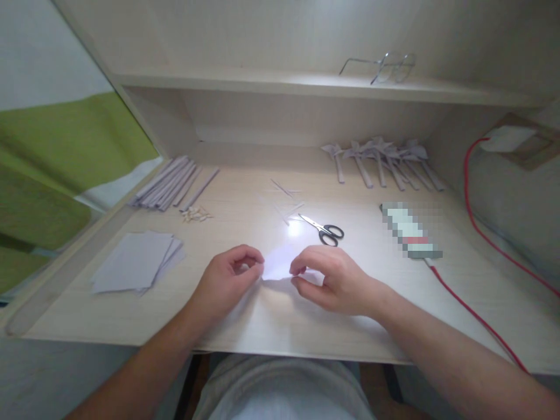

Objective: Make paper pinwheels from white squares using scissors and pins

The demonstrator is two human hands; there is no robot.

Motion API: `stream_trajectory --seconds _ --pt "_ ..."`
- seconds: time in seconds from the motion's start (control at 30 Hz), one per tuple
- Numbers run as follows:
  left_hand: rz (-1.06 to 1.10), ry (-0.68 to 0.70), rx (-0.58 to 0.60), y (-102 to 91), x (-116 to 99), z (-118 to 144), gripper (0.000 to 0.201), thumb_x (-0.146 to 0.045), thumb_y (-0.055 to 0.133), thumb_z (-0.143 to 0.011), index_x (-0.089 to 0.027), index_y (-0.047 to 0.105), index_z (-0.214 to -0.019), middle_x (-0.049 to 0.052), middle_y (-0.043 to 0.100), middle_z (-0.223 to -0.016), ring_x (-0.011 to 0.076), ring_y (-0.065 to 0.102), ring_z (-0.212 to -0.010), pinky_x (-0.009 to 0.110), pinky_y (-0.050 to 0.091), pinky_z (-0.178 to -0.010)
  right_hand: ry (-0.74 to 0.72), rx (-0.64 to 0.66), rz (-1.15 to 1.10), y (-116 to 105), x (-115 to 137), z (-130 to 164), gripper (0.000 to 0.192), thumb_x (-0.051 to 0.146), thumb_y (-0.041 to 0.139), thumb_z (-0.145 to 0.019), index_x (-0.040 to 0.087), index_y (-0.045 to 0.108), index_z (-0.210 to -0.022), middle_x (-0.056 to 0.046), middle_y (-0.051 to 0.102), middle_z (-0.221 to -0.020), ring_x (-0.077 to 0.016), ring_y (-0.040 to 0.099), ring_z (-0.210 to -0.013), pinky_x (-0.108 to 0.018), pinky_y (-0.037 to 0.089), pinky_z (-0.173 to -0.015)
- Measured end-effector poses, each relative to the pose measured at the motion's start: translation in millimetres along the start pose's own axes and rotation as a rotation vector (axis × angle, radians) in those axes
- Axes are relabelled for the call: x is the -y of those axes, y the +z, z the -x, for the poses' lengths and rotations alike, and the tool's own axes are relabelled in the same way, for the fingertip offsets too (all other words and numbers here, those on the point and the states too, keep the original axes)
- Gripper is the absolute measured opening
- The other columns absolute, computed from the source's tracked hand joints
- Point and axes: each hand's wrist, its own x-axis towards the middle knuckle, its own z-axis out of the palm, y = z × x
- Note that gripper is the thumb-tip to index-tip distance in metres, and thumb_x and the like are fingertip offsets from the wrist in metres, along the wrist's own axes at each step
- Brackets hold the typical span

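Between my two hands a piece of white paper [278,263] is held just above the desk, near its front edge. My left hand [234,271] pinches the paper's left edge between thumb and forefinger. On the other side my right hand [330,277] has thumb and fingers closed on the right edge, and its back hides part of the sheet. Just beyond the right hand lie scissors [324,228] with black handles, blades pointing away to the left. Some thin white slivers [286,204] are scattered behind the paper.
At left are a stack of paper squares [133,262], rolled paper sticks [168,184] and a small heap of pale bits [196,214]. Paper pinwheels [380,157] lie at the back right. A phone [411,230] with a red cable [476,318] rests at right. Glasses [394,67] sit on the shelf [262,81].
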Motion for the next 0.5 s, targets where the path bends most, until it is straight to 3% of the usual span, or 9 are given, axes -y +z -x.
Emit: stream_trajectory --seconds 0.13,0.33,0.5 --pt "-0.089 -0.004 0.022 3.3 0.4 23.5 0.007 -0.024 0.068 -0.082 -0.023 0.073 -0.086 0.001 0.076 -0.089 0.0218 0.070 -0.086 0.033 0.051 -0.080 0.017 0.094 -0.058 2.9 4.6 0.6 0.010 0.017 0.063 -0.091 0.020 0.071 -0.096 -0.004 0.074 -0.086 -0.0182 0.066 -0.077 -0.030 0.046 -0.071" --pt "-0.424 0.185 0.079 5.0 6.0 46.2 0.009 -0.023 0.066 -0.087 -0.024 0.074 -0.085 0.002 0.071 -0.083 0.0222 0.064 -0.084 0.037 0.046 -0.079 0.243 0.237 -0.179 3.9 2.3 -2.1 0.015 0.013 0.059 -0.092 0.020 0.072 -0.093 0.002 0.069 -0.077 -0.0122 0.058 -0.065 -0.025 0.041 -0.062" --pt "-0.513 0.300 0.072 6.2 11.9 55.3 0.005 -0.020 0.067 -0.086 -0.023 0.071 -0.086 0.003 0.067 -0.088 0.0243 0.060 -0.093 0.039 0.044 -0.082 0.334 0.223 -0.143 8.9 -1.3 -3.2 0.013 0.015 0.059 -0.092 0.018 0.067 -0.083 0.002 0.062 -0.070 -0.0122 0.053 -0.061 -0.026 0.036 -0.057"
